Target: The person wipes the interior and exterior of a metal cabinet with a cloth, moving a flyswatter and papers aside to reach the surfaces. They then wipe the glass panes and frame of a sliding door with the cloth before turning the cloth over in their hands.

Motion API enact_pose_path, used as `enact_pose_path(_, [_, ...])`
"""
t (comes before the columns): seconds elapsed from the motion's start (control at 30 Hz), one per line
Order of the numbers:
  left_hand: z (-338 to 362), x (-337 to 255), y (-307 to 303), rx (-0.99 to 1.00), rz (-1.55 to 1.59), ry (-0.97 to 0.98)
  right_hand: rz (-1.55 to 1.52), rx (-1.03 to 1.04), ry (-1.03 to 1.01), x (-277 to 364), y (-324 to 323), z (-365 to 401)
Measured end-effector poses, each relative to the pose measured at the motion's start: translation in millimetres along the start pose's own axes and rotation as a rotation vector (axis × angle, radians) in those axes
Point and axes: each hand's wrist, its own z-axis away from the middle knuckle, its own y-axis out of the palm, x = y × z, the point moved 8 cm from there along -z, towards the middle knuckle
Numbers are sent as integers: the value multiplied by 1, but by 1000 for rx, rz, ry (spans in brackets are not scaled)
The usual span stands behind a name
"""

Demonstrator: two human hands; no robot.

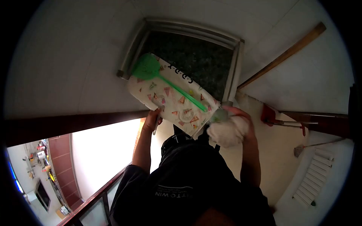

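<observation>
A pale patterned board or tray [171, 100] with small triangle prints lies tilted over a dark-topped stand with a metal frame [192, 28]. On it rests a green fly swatter [181, 91], its head at the upper left. My left hand [152, 119] is closed at the lower left edge, around a thin pale handle whose other end I cannot make out. At the right corner, my right hand [243, 116] is closed on a bunched whitish cloth [228, 132]. A greenish, blurred item [218, 116] is beside the cloth.
A wooden plank [283, 56] leans at the upper right. Beyond my right arm are a red dustpan [268, 114], a long-handled brush [298, 151] and a white radiator [313, 177]. A bright opening [103, 154] and a cluttered shelf [47, 165] are at the lower left.
</observation>
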Motion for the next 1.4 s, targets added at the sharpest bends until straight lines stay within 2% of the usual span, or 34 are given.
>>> enact_pose_path(0.07, [0, 4, -3, 9, -27, -27, 65, 26, 4, -20, 22, -32])
enact_pose_path(0.13, [2, 7, -5, -43, -61, -73, 344, -34, 137, -32, 46, -51])
enact_pose_path(0.17, [0, 8, -4, -31, -63, -80, 344, -49, 135, -38, 49, -60])
enact_pose_path(0.23, [-1, 9, -5, -48, -9, -40, 731, -78, 116, -52, 45, -74])
enact_pose_path(0.27, [2, 10, -5, -81, 7, -61, 733, -92, 116, -55, 47, -77])
enact_pose_path(0.33, [1, 10, -1, -74, -26, -63, 978, 16, 130, -66, 57, -83])
enact_pose_path(0.37, [1, 8, 0, -80, -59, -60, 979, 12, 132, -73, 52, -85])
enact_pose_path(0.43, [8, 0, 12, -62, -5, -14, 936, 267, 196, -101, 63, -84])
enact_pose_path(0.5, [11, -3, 19, -54, 54, 35, 848, 288, 265, -116, 72, -73])
enact_pose_path(0.57, [13, -6, 29, 22, -4, 39, 885, 399, 155, -114, 98, -67])
enact_pose_path(0.6, [14, -8, 31, -28, -30, 65, 939, 409, 274, -118, 100, -63])
enact_pose_path(0.7, [15, -8, 37, -95, -142, 15, 962, 454, 196, -121, 108, -60])
enact_pose_path(0.73, [18, -9, 42, -55, -115, 7, 961, 460, 198, -118, 106, -58])
enact_pose_path(0.83, [26, -18, 51, -117, -63, 56, 806, 460, 147, -94, 102, -44])
enact_pose_path(0.9, [22, -12, 42, -83, -39, 19, 643, 445, 22, -68, 98, -34])
enact_pose_path(0.97, [16, 2, 33, -47, -17, -18, 627, 380, 15, -49, 85, -20])
enact_pose_path(1.03, [9, 7, 24, -23, 152, 110, 557, 255, 14, -22, 67, -5])
enact_pose_path(1.07, [10, 7, 24, -37, 134, 64, 554, 231, -30, -19, 47, 0])
enact_pose_path(1.1, [15, 2, 25, -31, 151, 90, 545, 219, -21, -14, 32, 9])
enact_pose_path(1.17, [50, -27, 48, -89, 202, 200, 139, 30, 124, -14, -5, 30])
enact_pose_path(1.23, [65, -17, 18, -71, 68, 109, 150, 19, 123, -12, -20, 58])
enact_pose_path(1.27, [79, -21, 16, -240, 42, 162, 47, -74, 103, -9, -31, 69])
enact_pose_path(1.3, [90, -17, 4, -240, 110, 101, -53, -166, 83, -9, -43, 78])
enact_pose_path(1.33, [101, -23, -2, -238, 109, 122, -69, -104, 113, -16, -60, 85])
enact_pose_path(1.4, [115, -26, 13, -289, 126, 171, -120, -148, 123, -15, -96, 92])
